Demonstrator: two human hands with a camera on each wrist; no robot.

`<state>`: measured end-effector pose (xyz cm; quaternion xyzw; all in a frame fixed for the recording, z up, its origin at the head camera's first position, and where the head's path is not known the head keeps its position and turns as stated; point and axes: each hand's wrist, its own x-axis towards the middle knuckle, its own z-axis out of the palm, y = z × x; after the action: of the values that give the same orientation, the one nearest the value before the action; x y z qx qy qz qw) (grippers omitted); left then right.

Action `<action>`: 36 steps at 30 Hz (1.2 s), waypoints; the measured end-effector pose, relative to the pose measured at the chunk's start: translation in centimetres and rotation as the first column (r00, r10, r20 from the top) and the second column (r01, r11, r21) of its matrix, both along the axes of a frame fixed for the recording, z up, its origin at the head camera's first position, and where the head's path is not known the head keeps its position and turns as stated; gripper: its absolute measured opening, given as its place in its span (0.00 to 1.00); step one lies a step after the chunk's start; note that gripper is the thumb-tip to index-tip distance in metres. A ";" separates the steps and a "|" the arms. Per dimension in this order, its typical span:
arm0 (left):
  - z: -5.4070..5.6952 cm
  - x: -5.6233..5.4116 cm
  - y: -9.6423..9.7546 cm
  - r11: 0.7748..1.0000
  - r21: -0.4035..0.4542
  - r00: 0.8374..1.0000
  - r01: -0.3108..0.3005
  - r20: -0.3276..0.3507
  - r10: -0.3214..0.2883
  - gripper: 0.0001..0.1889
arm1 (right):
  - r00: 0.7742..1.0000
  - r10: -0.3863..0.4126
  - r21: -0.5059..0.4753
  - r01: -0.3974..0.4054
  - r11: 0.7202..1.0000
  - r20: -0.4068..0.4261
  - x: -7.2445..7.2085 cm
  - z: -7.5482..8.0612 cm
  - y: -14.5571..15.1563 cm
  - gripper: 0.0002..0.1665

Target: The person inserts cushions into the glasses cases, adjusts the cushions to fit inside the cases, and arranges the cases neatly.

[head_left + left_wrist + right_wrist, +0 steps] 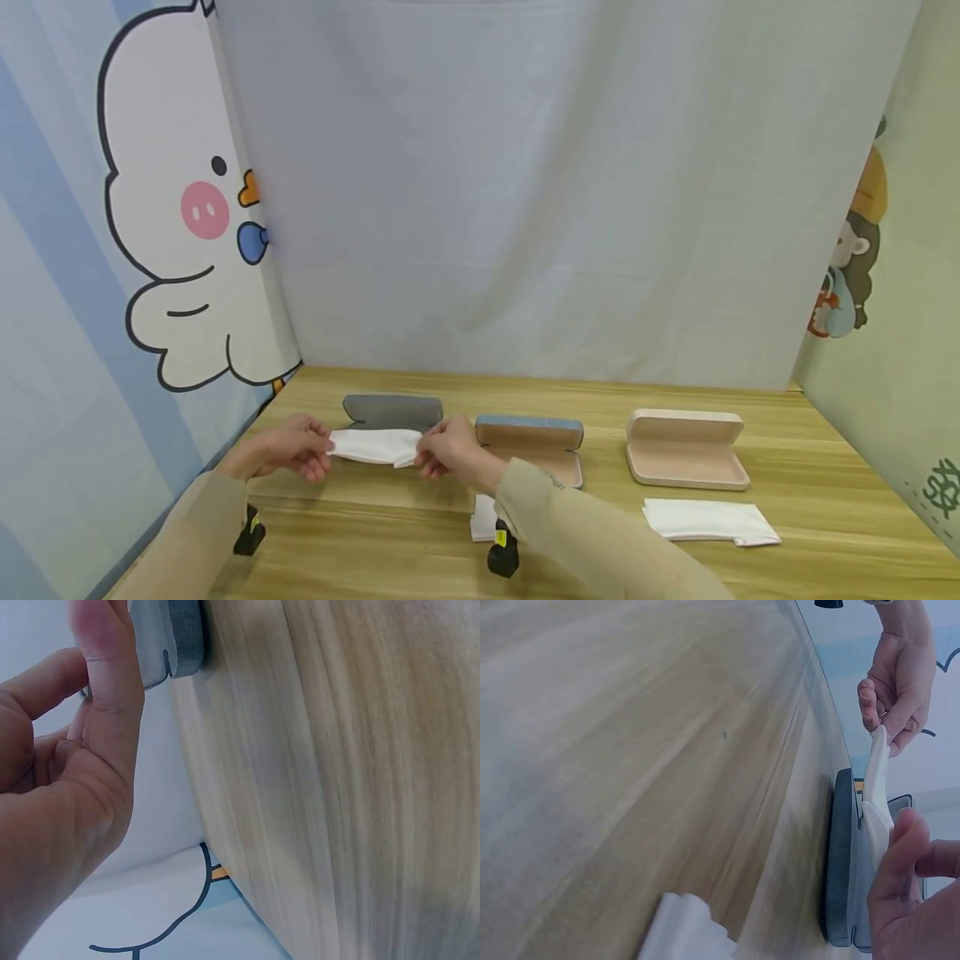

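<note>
A folded white cloth (371,446) is stretched level in the air in front of the grey eyeglass case (393,410), whose lid stands up. My left hand (292,448) pinches its left end and my right hand (456,450) pinches its right end. In the right wrist view, the cloth (877,780) runs between both hands above the table, near the case (838,862). The left wrist view shows my left hand (82,772) with fingertips cut off at the top, beside a corner of the case (186,637). The cloth partly hides the case's inside in the head view.
An opened blue eyeglass case (528,431) with a tan lining stands mid-table, a second white cloth (483,518) before it, partly behind my right arm. Farther right are an opened cream case (686,462) and a third folded cloth (708,521). A curtain (540,192) borders the table's back.
</note>
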<state>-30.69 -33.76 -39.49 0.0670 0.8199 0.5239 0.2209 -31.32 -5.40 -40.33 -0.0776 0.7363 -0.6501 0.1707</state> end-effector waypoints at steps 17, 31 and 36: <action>0.3 -1.7 0.3 0.999 0.005 0.999 -0.046 -0.010 0.046 0.05 | 0.988 -0.091 0.131 0.108 0.985 -0.127 -1.1 0.6 -1.2 0.04; -0.7 -2.4 1.3 0.996 0.000 0.996 -0.092 -0.020 0.092 0.04 | 0.942 -0.076 0.301 0.181 0.936 -0.327 -1.4 -0.1 -1.3 0.12; -0.8 -2.7 1.7 0.994 -0.013 0.993 -0.110 -0.035 0.110 0.04 | 0.928 -0.078 0.339 0.210 0.917 -0.366 -1.4 -0.4 -1.4 0.15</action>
<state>-33.36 -32.08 -40.33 0.0291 0.8298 0.5280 0.1782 -32.75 -6.76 -40.69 -0.1011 0.8683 -0.4856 0.0016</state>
